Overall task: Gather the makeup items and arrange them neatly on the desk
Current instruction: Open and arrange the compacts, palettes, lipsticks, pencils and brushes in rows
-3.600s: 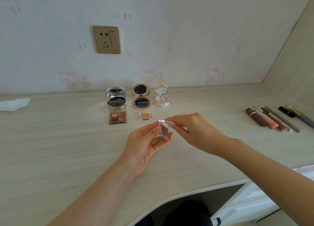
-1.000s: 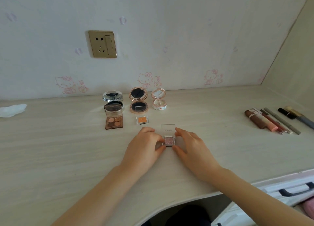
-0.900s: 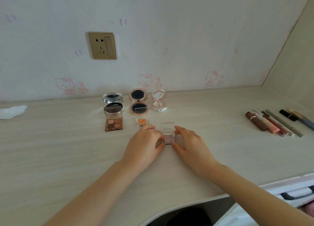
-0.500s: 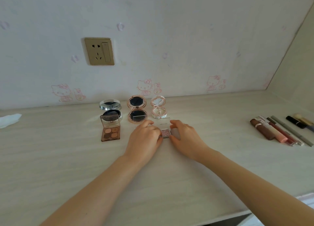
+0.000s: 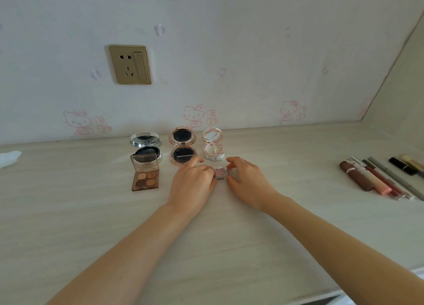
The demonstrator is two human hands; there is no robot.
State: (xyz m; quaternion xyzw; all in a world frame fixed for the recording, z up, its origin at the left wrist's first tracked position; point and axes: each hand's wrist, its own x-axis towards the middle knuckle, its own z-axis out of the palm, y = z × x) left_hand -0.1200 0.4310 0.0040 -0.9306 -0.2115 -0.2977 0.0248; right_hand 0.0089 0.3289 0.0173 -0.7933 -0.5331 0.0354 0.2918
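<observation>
We have the small pink shadow pan (image 5: 220, 173) between both hands on the worktop (image 5: 68, 213), its clear lid standing open toward the wall. Our left hand (image 5: 191, 180) pinches its left edge, and our right hand (image 5: 246, 178) pinches the right edge, thumb low at the front corner, fingers up by the lid; so each grip is narrow and closed on the pan. It sits just in front of the white compact (image 5: 213, 144), last in a front row that starts with the brown palette (image 5: 145, 175). Our left hand covers the spot between them, so we cannot tell what lies there.

Risks, as we judge them: the pan is very close to the white compact, and a push further back would knock that compact or tip its mirror. The open lid looks light; letting go unevenly could flip the pan shut or skew it out of line. Our left knuckles also hover near the rose-gold compact (image 5: 182, 147), so a careless withdrawal may nudge it.
</observation>
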